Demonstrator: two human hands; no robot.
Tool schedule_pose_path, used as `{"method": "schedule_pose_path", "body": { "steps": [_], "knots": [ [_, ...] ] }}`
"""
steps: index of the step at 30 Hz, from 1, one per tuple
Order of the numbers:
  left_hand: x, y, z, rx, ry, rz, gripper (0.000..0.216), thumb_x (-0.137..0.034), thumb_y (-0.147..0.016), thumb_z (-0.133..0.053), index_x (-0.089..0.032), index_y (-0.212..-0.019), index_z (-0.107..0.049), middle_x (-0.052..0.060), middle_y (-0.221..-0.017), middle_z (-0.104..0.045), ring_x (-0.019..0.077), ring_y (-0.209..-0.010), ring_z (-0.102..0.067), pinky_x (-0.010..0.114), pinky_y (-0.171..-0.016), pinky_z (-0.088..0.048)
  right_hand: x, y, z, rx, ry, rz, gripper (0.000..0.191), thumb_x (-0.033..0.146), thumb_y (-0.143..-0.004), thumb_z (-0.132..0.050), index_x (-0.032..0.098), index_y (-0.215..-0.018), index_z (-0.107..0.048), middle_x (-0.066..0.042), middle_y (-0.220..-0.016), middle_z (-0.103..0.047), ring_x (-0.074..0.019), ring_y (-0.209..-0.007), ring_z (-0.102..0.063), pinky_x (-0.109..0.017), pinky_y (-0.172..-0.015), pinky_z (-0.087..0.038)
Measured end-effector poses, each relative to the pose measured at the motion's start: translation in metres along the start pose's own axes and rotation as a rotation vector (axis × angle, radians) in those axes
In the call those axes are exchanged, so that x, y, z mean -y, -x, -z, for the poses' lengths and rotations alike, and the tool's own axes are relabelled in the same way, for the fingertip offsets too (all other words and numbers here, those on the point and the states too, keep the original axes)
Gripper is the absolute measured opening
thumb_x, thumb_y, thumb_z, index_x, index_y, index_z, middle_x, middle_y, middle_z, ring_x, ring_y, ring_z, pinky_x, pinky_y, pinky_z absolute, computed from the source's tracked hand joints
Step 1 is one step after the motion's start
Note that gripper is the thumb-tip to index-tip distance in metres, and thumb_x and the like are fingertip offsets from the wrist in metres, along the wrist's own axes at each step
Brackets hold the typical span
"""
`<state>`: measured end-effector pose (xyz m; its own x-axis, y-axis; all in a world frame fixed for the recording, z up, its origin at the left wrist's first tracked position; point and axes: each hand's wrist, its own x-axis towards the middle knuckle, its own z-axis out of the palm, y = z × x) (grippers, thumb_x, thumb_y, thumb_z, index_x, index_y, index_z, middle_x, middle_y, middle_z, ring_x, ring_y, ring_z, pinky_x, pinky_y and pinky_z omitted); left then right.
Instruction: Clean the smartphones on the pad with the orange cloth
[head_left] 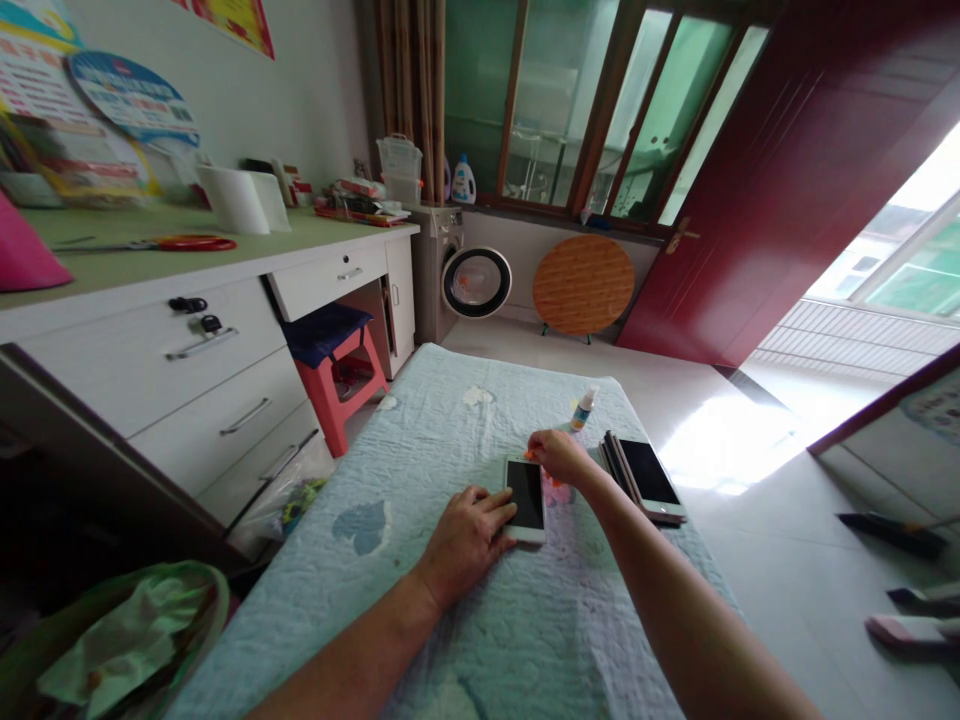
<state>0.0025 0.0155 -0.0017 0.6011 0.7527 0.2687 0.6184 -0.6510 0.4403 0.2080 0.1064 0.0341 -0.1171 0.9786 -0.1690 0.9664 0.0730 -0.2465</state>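
Note:
A white-framed smartphone (526,495) with a dark screen lies face up on the cloth-covered surface. My left hand (466,530) holds its left side, with fingers over the edge and the thumb near the lower corner. At the phone's top end, my right hand (556,456) is closed in a pinch on a small orange thing (530,455), mostly hidden by the fingers. Pink and orange patches (556,490) show beneath that hand; I cannot tell what they are. A small spray bottle (583,408) stands just beyond it.
Right of my right hand lies a row of devices, with a dark-screened tablet (652,474) outermost. The pale blue quilted cover (442,400) drapes the surface. A desk with drawers (217,350), a red stool (345,385) and a lined bin (214,600) stand to the left.

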Motion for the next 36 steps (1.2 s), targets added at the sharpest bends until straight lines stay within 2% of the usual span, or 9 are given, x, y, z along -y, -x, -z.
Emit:
{"method": "schedule_pose_path", "body": {
  "steps": [7, 12, 16, 21, 27, 33, 36],
  "knots": [
    [0.002, -0.001, -0.003, 0.011, -0.015, 0.013, 0.034, -0.031, -0.086, -0.066, -0.024, -0.119, -0.063, 0.003, -0.131, -0.060, 0.0250, -0.104, -0.053, 0.041, -0.091, -0.046, 0.025, -0.007, -0.001, 0.014, -0.038, 0.042, 0.022, 0.018, -0.081, -0.052, 0.020, -0.092, -0.071, -0.004, -0.083, -0.071, -0.0139, -0.074, -0.064, -0.020, -0.063, -0.039],
    [0.001, -0.001, -0.003, 0.022, -0.016, 0.035, 0.037, -0.029, -0.082, -0.071, -0.025, -0.118, -0.064, 0.002, -0.131, -0.060, 0.0257, -0.105, -0.054, 0.041, -0.090, -0.047, 0.038, -0.013, -0.006, 0.059, -0.089, 0.052, 0.026, 0.019, -0.084, -0.047, 0.020, -0.096, -0.069, -0.002, -0.072, -0.070, -0.0101, -0.052, -0.060, -0.019, -0.055, -0.040],
    [0.002, -0.001, -0.004, 0.007, -0.023, 0.038, 0.038, -0.031, -0.082, -0.071, -0.025, -0.118, -0.063, 0.002, -0.130, -0.060, 0.0257, -0.106, -0.054, 0.041, -0.091, -0.046, 0.040, -0.013, -0.007, 0.079, -0.115, 0.061, 0.028, 0.017, -0.084, -0.044, 0.020, -0.097, -0.069, -0.001, -0.070, -0.070, -0.0087, -0.047, -0.058, -0.018, -0.052, -0.040],
    [-0.001, -0.001, -0.001, 0.015, -0.025, 0.062, 0.038, -0.034, -0.083, -0.070, -0.025, -0.119, -0.063, 0.002, -0.130, -0.061, 0.0252, -0.105, -0.055, 0.041, -0.090, -0.047, 0.030, -0.012, -0.005, 0.043, -0.108, 0.079, 0.024, 0.017, -0.082, -0.049, 0.020, -0.092, -0.071, -0.002, -0.075, -0.071, -0.0113, -0.060, -0.062, -0.019, -0.059, -0.041],
    [-0.002, 0.001, 0.001, 0.006, -0.009, 0.045, 0.038, -0.037, -0.084, -0.068, -0.022, -0.120, -0.063, 0.002, -0.132, -0.059, 0.0260, -0.105, -0.053, 0.041, -0.091, -0.045, 0.002, -0.011, -0.008, 0.004, -0.123, 0.070, 0.022, 0.016, -0.079, -0.053, 0.019, -0.087, -0.073, -0.005, -0.080, -0.071, -0.0153, -0.076, -0.064, -0.021, -0.068, -0.041],
    [-0.002, 0.002, 0.001, 0.001, 0.016, 0.037, 0.039, -0.042, -0.088, -0.062, -0.023, -0.122, -0.061, 0.004, -0.132, -0.059, 0.0256, -0.107, -0.053, 0.041, -0.093, -0.044, -0.018, -0.003, -0.012, -0.045, -0.214, 0.047, 0.016, 0.017, -0.079, -0.056, 0.015, -0.082, -0.072, -0.006, -0.074, -0.070, -0.0157, -0.073, -0.063, -0.021, -0.065, -0.041],
    [-0.001, 0.001, 0.001, 0.008, 0.027, 0.029, 0.038, -0.041, -0.089, -0.061, -0.023, -0.122, -0.061, 0.004, -0.133, -0.058, 0.0254, -0.108, -0.054, 0.041, -0.093, -0.043, -0.023, 0.003, -0.016, -0.061, -0.308, 0.010, 0.016, 0.021, -0.082, -0.056, 0.015, -0.081, -0.070, -0.003, -0.064, -0.067, -0.0134, -0.059, -0.062, -0.020, -0.056, -0.042]
  ]
}}
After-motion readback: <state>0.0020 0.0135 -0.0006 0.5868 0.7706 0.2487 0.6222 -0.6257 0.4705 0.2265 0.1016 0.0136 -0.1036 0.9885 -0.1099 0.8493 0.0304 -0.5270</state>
